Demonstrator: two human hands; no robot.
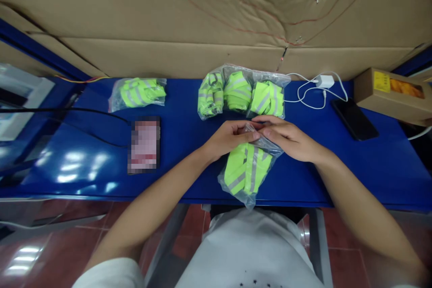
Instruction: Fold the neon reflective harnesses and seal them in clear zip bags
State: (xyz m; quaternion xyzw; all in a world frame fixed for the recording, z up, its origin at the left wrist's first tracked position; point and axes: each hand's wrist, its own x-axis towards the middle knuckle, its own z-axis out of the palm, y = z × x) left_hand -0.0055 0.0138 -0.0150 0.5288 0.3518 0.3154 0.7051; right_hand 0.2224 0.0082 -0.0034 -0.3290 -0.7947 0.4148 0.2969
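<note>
A clear plastic bag (248, 171) with a folded neon-yellow reflective vest inside lies at the near edge of the blue table (189, 153). My left hand (229, 137) and my right hand (286, 137) meet at the bag's far end, fingers pinched on its open edge. Just beyond my hands lies a pile of three more bagged vests (241, 92). Another bagged vest (138, 93) rests at the far left of the table.
A phone with a blurred screen (144, 145) lies left of my hands. A black phone (354, 119), a white charger with cable (320, 85) and a cardboard box (391, 92) sit at the right. Cardboard sheets (202, 18) stand behind the table. Black cables (67, 119) run at the left.
</note>
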